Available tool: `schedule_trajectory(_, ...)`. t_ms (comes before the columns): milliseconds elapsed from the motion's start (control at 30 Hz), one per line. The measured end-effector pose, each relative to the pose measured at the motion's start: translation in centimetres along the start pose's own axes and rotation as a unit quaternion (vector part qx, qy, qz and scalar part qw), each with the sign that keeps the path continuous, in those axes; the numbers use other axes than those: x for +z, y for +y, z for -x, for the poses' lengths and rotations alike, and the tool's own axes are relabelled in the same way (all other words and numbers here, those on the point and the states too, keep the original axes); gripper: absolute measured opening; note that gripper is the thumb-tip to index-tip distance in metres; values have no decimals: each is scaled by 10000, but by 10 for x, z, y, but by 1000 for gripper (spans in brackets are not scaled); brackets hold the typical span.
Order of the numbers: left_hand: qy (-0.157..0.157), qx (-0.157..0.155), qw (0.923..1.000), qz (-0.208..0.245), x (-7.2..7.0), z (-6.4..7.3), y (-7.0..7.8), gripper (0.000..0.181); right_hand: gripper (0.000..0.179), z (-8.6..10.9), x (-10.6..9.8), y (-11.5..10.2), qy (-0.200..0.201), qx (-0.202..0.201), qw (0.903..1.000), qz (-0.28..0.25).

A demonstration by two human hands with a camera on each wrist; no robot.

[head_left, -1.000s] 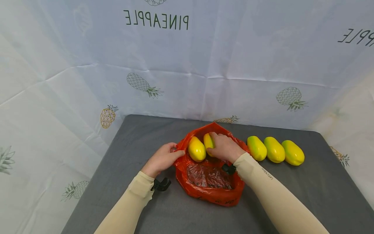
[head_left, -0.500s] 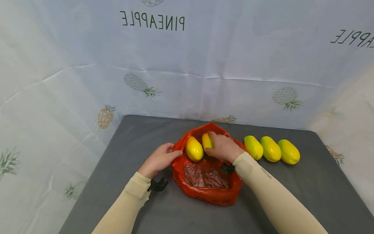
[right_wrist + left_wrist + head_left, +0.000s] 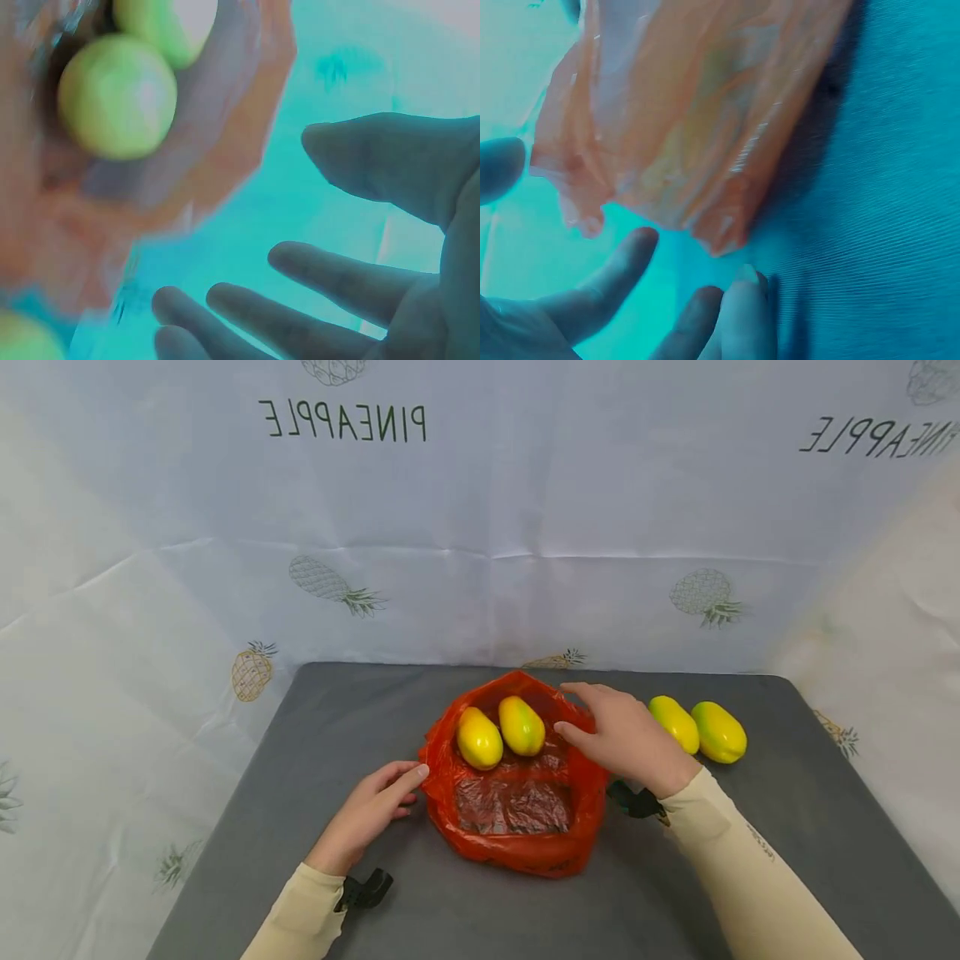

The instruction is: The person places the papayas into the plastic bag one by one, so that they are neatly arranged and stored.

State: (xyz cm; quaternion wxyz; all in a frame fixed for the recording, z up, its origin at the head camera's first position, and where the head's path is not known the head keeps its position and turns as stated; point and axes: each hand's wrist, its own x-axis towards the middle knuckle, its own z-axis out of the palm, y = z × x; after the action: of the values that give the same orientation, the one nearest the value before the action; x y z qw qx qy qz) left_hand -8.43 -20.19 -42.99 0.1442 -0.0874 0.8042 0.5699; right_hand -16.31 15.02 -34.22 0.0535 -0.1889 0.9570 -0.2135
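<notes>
Rolled open on the table, a red plastic bag [image 3: 517, 852] holds two yellow-green mangoes, a left mango [image 3: 480, 739] and a right mango [image 3: 522, 727], side by side at its back. My left hand [image 3: 372, 812] is at the bag's left rim, fingers spread; in the left wrist view a gap shows between the fingertips and the bag [image 3: 675, 112]. Over the bag's right rim, my right hand [image 3: 628, 733] is spread, thumb and fingers apart with nothing between them. In the right wrist view both mangoes [image 3: 118, 97] lie inside the bag, away from that hand.
Right of the bag, two more mangoes show on the grey table [image 3: 360, 718], a nearer one [image 3: 673, 725] and a farther one [image 3: 720, 732]; my right hand hides the spot beside them. A pineapple-print cloth [image 3: 480, 510] hangs behind.
My right hand has let go of the right mango inside the bag and moved right, out over the rim. My left hand has loosened from the bag's left rim. The head view has shifted.
</notes>
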Motion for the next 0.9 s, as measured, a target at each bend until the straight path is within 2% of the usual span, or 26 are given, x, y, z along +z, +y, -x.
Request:
schedule_trajectory(200,-40,-63,9997,241,4,-1,-6,66,67,24,-14,50,409,586,9972,-237)
schedule_trajectory(400,-32,-80,9995,317,11,0,-3,64,72,51,-23,101,915,1254,9872,-376)
schedule_trajectory(633,-40,-208,9991,356,13,0,-5,66,75,58,-23,141,1441,1580,9759,-448)
schedule_trajectory(900,-145,-259,9986,431,13,-2,-4,66,79,63,-13,177,1497,1855,9701,-460)
